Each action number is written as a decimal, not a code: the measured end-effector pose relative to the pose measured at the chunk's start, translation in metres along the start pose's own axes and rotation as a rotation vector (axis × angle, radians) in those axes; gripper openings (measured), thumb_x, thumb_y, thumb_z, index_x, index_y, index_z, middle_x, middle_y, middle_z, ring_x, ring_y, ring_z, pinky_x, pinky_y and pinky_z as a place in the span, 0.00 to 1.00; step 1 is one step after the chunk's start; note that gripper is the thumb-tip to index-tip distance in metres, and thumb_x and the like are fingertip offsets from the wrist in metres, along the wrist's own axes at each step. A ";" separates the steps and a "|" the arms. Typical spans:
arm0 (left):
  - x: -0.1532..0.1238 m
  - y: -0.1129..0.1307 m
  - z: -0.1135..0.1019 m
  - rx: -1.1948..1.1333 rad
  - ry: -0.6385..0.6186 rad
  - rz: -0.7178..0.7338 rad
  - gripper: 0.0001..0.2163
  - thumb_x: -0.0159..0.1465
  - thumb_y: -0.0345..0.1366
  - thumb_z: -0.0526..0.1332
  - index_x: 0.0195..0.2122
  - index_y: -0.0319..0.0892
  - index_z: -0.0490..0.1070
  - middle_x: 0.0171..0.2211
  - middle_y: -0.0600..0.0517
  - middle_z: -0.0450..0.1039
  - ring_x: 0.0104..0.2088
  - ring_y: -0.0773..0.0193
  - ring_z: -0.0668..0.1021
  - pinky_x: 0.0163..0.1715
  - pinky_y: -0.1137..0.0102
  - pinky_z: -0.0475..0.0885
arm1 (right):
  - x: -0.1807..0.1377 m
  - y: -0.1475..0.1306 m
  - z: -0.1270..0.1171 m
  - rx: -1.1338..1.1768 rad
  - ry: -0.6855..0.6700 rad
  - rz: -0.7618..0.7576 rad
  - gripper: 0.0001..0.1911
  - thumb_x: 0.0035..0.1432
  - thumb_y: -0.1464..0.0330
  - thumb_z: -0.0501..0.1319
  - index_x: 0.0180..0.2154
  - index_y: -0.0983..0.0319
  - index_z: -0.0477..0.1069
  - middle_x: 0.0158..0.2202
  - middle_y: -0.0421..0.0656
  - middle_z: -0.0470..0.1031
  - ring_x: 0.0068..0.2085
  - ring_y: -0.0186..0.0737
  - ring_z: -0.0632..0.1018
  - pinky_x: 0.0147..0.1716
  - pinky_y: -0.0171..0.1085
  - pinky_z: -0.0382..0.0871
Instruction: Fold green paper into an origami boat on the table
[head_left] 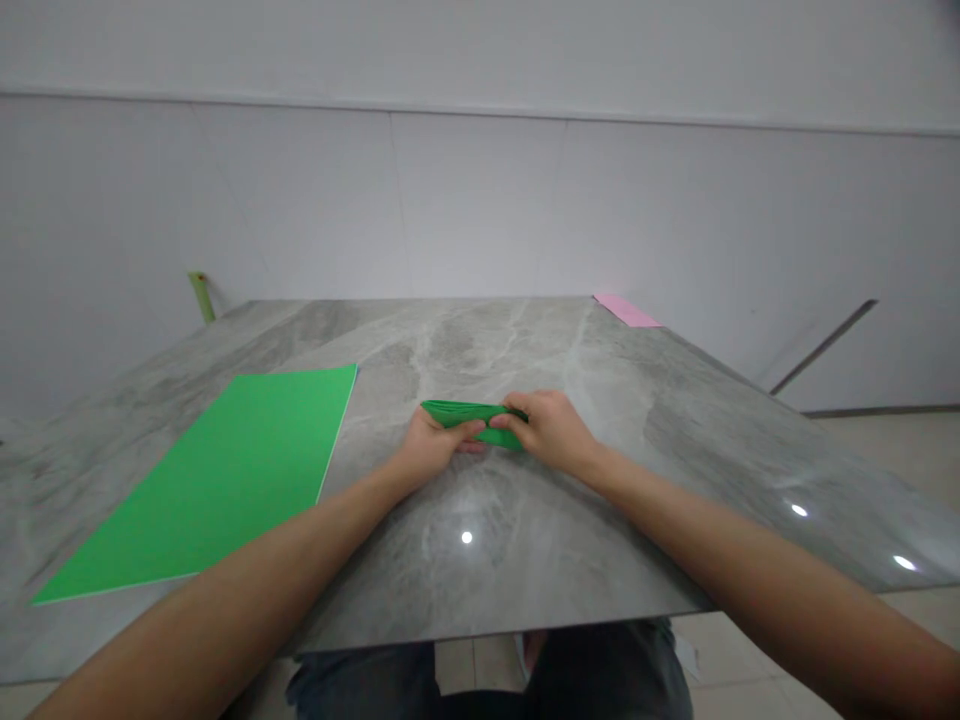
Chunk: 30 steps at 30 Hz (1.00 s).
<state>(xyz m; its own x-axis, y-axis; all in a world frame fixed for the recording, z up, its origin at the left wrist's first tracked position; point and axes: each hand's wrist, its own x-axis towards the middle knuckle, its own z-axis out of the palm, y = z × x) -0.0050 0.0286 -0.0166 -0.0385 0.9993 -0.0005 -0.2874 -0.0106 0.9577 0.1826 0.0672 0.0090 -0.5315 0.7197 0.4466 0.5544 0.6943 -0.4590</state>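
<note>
A small folded piece of green paper (469,415) lies at the middle of the grey marble table (525,340). My left hand (429,447) pinches its left part, thumb on top. My right hand (547,430) is closed on its right end, fingers curled over the fold. Both hands rest on the tabletop with the paper stretched between them. The lower edge of the paper is partly hidden behind my fingers.
A large flat green sheet (217,475) lies on the table's left side. A pink sheet (626,310) sits at the far right corner. A green strip (201,297) leans by the wall at the far left. The white wall stands behind the table.
</note>
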 end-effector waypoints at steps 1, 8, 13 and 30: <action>0.002 0.001 -0.001 -0.022 0.024 0.002 0.20 0.41 0.34 0.77 0.35 0.37 0.78 0.34 0.47 0.81 0.32 0.54 0.82 0.28 0.63 0.80 | 0.002 0.003 -0.002 0.022 0.005 0.017 0.09 0.56 0.69 0.65 0.24 0.62 0.75 0.19 0.39 0.71 0.23 0.36 0.70 0.27 0.35 0.57; 0.022 0.000 -0.006 -0.172 0.235 0.027 0.16 0.45 0.31 0.75 0.32 0.37 0.73 0.31 0.49 0.79 0.26 0.60 0.81 0.21 0.69 0.77 | 0.008 0.028 -0.005 0.322 0.240 0.246 0.13 0.53 0.64 0.66 0.41 0.61 0.75 0.36 0.44 0.78 0.32 0.38 0.76 0.34 0.37 0.68; 0.026 -0.004 0.012 -0.239 0.231 0.066 0.15 0.48 0.34 0.74 0.34 0.39 0.72 0.35 0.50 0.79 0.29 0.62 0.81 0.18 0.75 0.71 | 0.003 0.017 0.018 0.930 0.141 0.452 0.23 0.39 0.59 0.74 0.36 0.64 0.76 0.31 0.43 0.76 0.24 0.35 0.74 0.21 0.35 0.67; 0.022 0.015 0.008 -0.100 0.058 -0.033 0.15 0.45 0.30 0.76 0.34 0.36 0.75 0.32 0.49 0.80 0.25 0.58 0.83 0.19 0.73 0.77 | 0.004 0.032 -0.003 1.119 0.331 0.539 0.19 0.39 0.59 0.76 0.18 0.63 0.71 0.14 0.39 0.70 0.16 0.30 0.70 0.14 0.29 0.62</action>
<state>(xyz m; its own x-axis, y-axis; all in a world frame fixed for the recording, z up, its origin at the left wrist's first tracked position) -0.0028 0.0506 0.0003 -0.0816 0.9954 -0.0507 -0.3834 0.0156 0.9235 0.2002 0.0920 -0.0021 -0.1366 0.9857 0.0988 -0.2740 0.0582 -0.9600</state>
